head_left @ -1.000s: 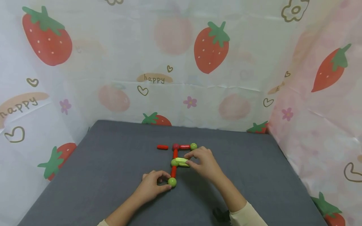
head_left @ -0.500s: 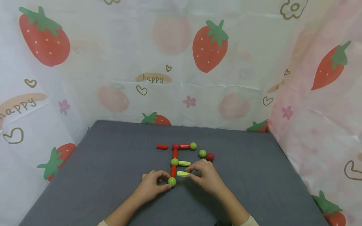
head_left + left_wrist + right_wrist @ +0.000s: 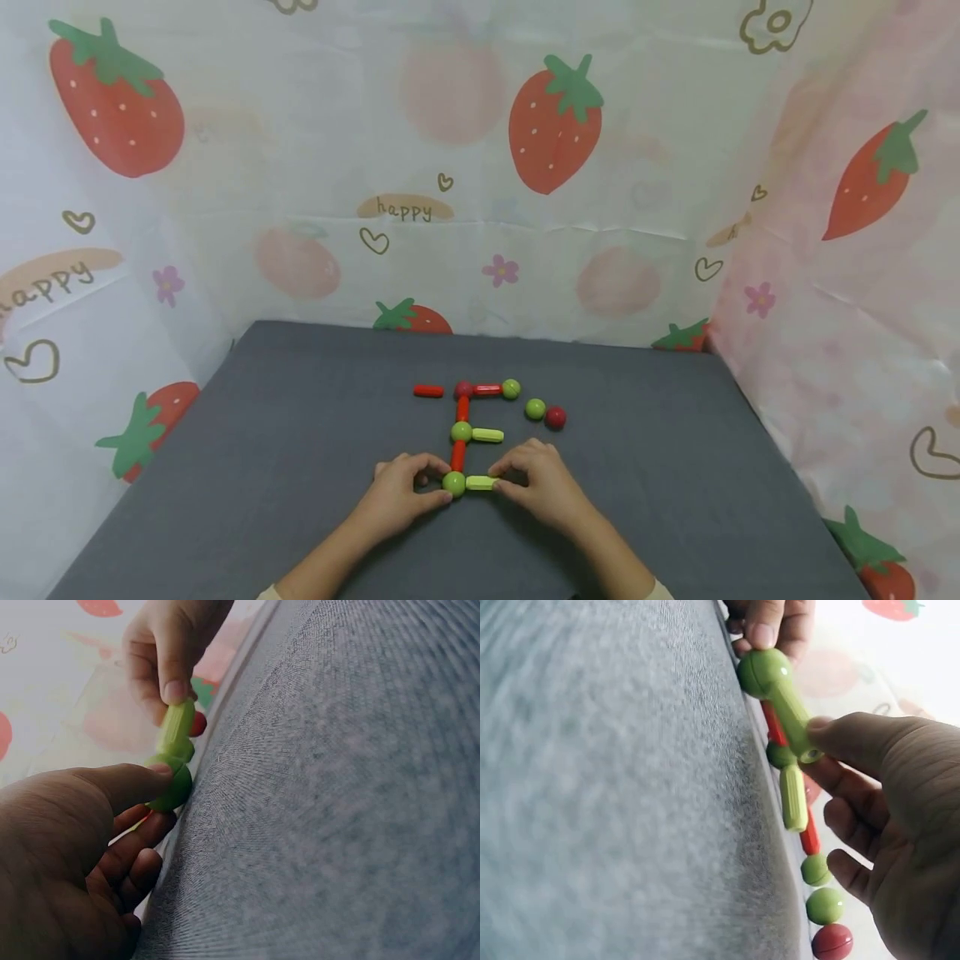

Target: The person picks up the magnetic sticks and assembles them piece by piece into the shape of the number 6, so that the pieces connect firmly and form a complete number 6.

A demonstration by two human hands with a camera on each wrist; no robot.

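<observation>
My left hand (image 3: pixel 401 492) pinches the near green ball (image 3: pixel 453 483) between thumb and fingers. With thumb and fingertips my right hand (image 3: pixel 543 483) holds the far end of a yellow-green rod (image 3: pixel 480 483), whose other end meets that ball; the right wrist view shows the rod (image 3: pixel 791 720) lined up against it. A red rod (image 3: pixel 457 456) runs from the near ball to the middle green ball (image 3: pixel 461 432), which has another yellow-green rod (image 3: pixel 488 436) at its right. Beyond it, a second red rod (image 3: pixel 462 409) leads to a dark red ball (image 3: pixel 464 390).
From the dark red ball a red rod (image 3: pixel 487 390) reaches right to a green ball (image 3: pixel 511 389). A loose red rod (image 3: pixel 428 391) lies to the left. A green ball (image 3: pixel 535 409) and a red ball (image 3: pixel 556 417) sit side by side on the grey cloth (image 3: pixel 300 433).
My right hand has brought the yellow-green rod from beside the middle ball toward me, down to the near green ball. My left hand has kept its hold there.
</observation>
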